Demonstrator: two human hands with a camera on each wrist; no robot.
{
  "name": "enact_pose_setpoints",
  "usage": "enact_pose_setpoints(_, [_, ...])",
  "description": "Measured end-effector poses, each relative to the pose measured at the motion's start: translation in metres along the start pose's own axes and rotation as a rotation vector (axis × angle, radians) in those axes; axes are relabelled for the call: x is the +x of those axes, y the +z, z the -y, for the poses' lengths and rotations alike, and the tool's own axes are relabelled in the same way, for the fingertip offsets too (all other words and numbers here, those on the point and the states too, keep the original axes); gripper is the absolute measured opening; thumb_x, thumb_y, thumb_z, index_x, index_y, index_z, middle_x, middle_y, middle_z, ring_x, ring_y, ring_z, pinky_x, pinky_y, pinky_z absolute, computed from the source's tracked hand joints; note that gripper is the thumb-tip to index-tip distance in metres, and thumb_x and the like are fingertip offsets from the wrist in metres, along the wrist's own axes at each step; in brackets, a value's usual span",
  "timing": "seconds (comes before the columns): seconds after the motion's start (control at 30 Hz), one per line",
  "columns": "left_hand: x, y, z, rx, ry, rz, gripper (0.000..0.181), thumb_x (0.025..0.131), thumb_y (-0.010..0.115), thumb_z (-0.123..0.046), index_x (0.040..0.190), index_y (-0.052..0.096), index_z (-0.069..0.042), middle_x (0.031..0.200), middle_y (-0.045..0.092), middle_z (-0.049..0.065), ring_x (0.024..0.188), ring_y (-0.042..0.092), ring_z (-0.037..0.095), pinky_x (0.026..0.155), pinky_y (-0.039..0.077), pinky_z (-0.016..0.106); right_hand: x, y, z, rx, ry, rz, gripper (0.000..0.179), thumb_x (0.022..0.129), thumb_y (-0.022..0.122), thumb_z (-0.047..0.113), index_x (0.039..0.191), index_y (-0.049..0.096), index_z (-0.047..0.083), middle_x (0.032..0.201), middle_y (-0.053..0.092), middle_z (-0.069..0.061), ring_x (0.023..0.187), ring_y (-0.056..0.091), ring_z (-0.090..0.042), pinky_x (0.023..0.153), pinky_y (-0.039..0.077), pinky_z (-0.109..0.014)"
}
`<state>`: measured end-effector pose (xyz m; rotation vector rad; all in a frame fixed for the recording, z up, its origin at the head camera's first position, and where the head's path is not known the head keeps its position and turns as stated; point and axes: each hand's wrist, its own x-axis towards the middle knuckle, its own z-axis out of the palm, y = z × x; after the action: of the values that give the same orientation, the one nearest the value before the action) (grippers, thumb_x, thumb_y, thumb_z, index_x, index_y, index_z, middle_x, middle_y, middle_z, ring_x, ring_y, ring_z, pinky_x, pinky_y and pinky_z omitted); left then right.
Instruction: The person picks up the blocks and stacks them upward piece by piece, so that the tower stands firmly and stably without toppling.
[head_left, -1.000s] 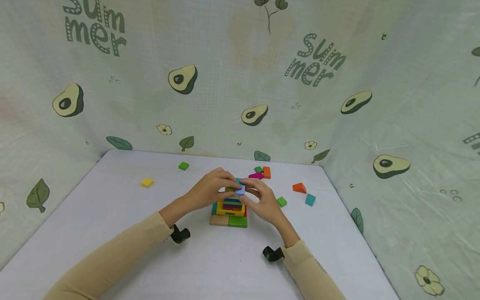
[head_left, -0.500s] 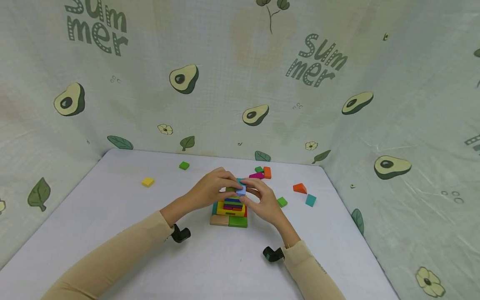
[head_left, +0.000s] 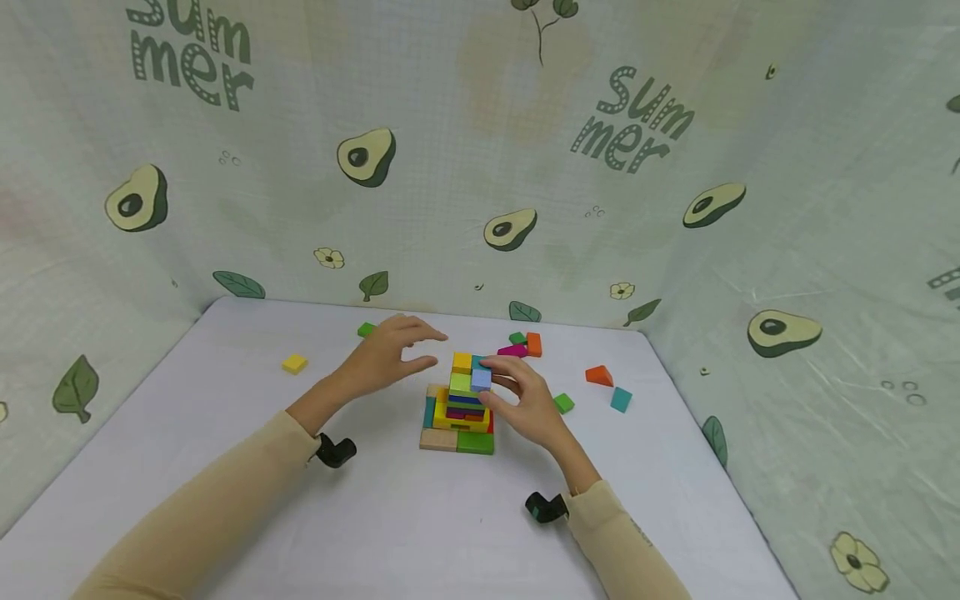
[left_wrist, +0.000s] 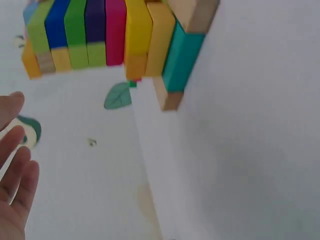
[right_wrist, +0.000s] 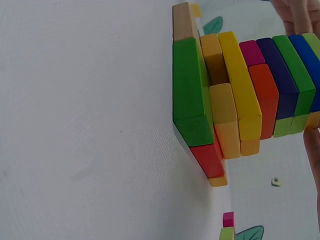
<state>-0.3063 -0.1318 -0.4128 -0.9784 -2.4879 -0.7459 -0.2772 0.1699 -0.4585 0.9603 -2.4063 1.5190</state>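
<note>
A stepped tower of coloured wooden blocks (head_left: 466, 401) stands at the middle of the table. Its top carries a yellow block (head_left: 462, 362), a light blue block (head_left: 481, 381) and a teal block partly under the right fingers. My right hand (head_left: 527, 402) holds the tower's upper right corner, index finger by the teal block and thumb beside the light blue one. Left of the tower, my left hand (head_left: 381, 357) is raised and apart from it, thumb and fingers spread, holding nothing. The left wrist view shows those fingers (left_wrist: 25, 182) away from the stacked blocks (left_wrist: 95, 30).
Loose blocks lie about: a yellow one (head_left: 295, 364) and a green one (head_left: 365, 330) at left. Behind the tower are a magenta block (head_left: 513, 352) and an orange block (head_left: 533, 344). Orange (head_left: 598, 376), teal (head_left: 620, 400) and green (head_left: 564, 403) blocks lie at right.
My left hand has let go of the tower's top and moved left, uncovering the yellow and lime green blocks. The right hand stays where it was at the upper right corner.
</note>
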Motion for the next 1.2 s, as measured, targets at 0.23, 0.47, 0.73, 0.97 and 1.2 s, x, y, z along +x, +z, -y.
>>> enact_pose_setpoints(0.23, [-0.016,-0.006,0.090,-0.018,-0.285,0.125,0.062,0.096,0.081,-0.018,0.152,0.056,-0.013,0.159,0.050,0.015,0.144,0.048,0.040,0.116,0.044,0.061,-0.003,0.000,0.000,0.003,-0.016,-0.003,0.052,0.097,0.078,0.007,0.146,0.061,0.013,0.147,0.058,-0.008,0.135,0.060,-0.028,0.111,0.052,-0.039])
enact_pose_setpoints(0.47, [-0.027,-0.005,0.150,0.020,-0.408,0.314,0.071,0.099,0.075,-0.012,0.162,0.043,-0.008,0.170,0.031,0.024,0.156,0.025,0.050,0.125,0.023,0.067,-0.003,0.001,0.001,0.010,-0.012,-0.003,0.052,0.098,0.077,0.007,0.146,0.061,0.015,0.147,0.058,-0.005,0.135,0.060,-0.025,0.112,0.051,-0.037])
enact_pose_setpoints(0.73, [-0.025,-0.002,0.153,0.073,-0.356,0.473,0.061,0.106,0.058,-0.005,0.162,0.036,0.001,0.171,0.024,0.027,0.155,0.023,0.054,0.126,0.022,0.066,-0.002,0.002,0.003,0.008,-0.008,-0.002,0.051,0.098,0.078,0.008,0.146,0.062,0.016,0.147,0.058,-0.004,0.136,0.060,-0.024,0.111,0.051,-0.035])
enact_pose_setpoints(0.97, [-0.026,0.002,0.143,0.125,-0.333,0.415,0.050,0.106,0.057,0.000,0.154,0.048,0.007,0.160,0.043,0.031,0.148,0.039,0.052,0.124,0.031,0.062,-0.001,0.002,0.001,0.007,-0.012,0.003,0.051,0.098,0.078,0.008,0.146,0.062,0.017,0.146,0.058,-0.003,0.135,0.060,-0.023,0.112,0.051,-0.035])
enact_pose_setpoints(1.2, [-0.023,0.003,0.146,0.116,-0.289,0.321,0.036,0.099,0.068,0.004,0.135,0.065,0.007,0.126,0.067,0.023,0.118,0.064,0.039,0.106,0.051,0.056,0.000,0.000,0.001,0.002,-0.019,-0.001,0.052,0.097,0.078,0.007,0.146,0.061,0.016,0.147,0.058,-0.002,0.135,0.060,-0.021,0.111,0.052,-0.038])
